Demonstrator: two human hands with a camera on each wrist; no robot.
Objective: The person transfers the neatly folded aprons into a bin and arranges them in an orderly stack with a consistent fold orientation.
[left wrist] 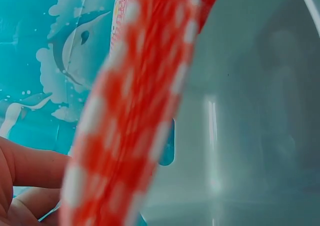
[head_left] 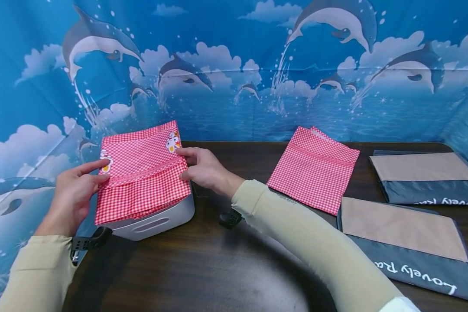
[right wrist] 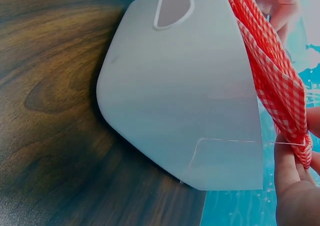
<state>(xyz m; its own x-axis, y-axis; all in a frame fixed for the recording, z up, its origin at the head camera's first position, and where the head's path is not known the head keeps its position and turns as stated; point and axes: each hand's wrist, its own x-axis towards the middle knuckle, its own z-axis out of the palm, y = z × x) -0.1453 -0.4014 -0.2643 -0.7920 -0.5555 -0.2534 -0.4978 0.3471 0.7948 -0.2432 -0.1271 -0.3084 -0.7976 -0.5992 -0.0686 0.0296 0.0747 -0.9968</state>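
Sleeves, pale yellow, two: right sleeve (head_left: 300, 234) across the foreground, left sleeve (head_left: 39, 273) at the lower left corner. Wristbands, black, one at each wrist.

Cloth piece, red-and-white gingham, cartoon prints at both side edges (head_left: 144, 182): one, held up over the mouth of a white bin (head_left: 156, 223). Left hand (head_left: 72, 190): thumb and fingers clamped on its left edge. Right hand (head_left: 204, 169): thumb and fingers clamped on its right edge. Pale thread (right wrist: 227, 140): one, running from the cloth by the right fingers across the bin's side.

Bin: one, with slotted handle, standing on the dark wood-grain counter (head_left: 203, 268).

Second gingham piece (head_left: 313, 171): one, lying flat, right of the bin.

Folded tan-and-dark packs, white lettering: two, nearer pack (head_left: 405, 242) and farther pack (head_left: 429, 167), at right.

Backdrop (head_left: 226, 108): blue, dolphin-printed, behind the counter.
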